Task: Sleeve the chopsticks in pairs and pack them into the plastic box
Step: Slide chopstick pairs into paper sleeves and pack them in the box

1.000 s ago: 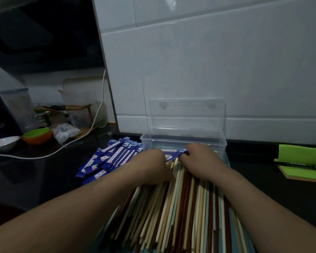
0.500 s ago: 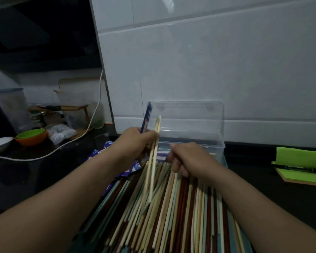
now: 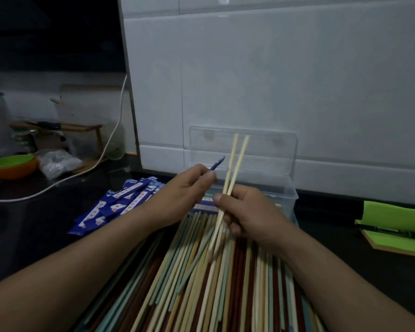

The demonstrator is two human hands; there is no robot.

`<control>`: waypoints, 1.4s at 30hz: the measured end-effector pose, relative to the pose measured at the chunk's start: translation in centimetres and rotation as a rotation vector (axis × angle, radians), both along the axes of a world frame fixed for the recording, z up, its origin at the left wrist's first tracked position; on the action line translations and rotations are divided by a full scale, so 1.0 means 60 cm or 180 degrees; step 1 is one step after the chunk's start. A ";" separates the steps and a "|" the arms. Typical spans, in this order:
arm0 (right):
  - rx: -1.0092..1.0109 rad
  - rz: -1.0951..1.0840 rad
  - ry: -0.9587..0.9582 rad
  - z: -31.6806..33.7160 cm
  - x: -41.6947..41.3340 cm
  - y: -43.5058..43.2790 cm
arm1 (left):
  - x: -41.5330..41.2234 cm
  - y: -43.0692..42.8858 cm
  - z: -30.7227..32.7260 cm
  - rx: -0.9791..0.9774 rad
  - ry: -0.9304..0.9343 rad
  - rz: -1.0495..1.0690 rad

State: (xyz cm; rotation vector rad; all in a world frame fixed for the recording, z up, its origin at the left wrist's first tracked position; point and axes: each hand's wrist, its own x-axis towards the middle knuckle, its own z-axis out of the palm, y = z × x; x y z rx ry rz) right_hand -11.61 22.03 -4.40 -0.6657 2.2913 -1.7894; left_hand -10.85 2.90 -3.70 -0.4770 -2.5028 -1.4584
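My right hand (image 3: 247,212) grips a pair of pale chopsticks (image 3: 234,168) that point up and away, their tips spread apart. Just to the left, my left hand (image 3: 185,192) pinches a blue paper sleeve (image 3: 217,162), whose end sticks out past my fingers. Below both hands lies a big heap of loose chopsticks (image 3: 213,283) in cream, teal and dark red. The clear plastic box (image 3: 285,188) stands behind my hands with its lid (image 3: 268,142) open against the wall. A pile of blue sleeves (image 3: 115,204) lies to the left of the box.
A white tiled wall rises right behind the box. On the dark counter to the left are a white cable (image 3: 82,173), an orange and green bowl (image 3: 12,165) and a plastic bag (image 3: 58,162). A green pad (image 3: 393,226) lies at the right.
The chopstick pair has passed from my left hand to my right hand. My left hand now holds only the blue sleeve, which points to the right.
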 end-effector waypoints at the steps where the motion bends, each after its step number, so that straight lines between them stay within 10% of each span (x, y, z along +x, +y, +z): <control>1: -0.0020 -0.0102 0.0056 0.000 -0.001 0.001 | 0.005 -0.010 -0.002 -0.0253 0.0077 -0.0013; 22: -0.1150 -0.1272 0.1159 0.009 -0.019 0.012 | 0.005 -0.045 -0.044 -0.1354 0.0986 0.0006; 42: -0.1275 -0.1095 0.0848 -0.001 -0.030 0.000 | -0.028 -0.036 -0.028 -0.1890 0.0914 0.0159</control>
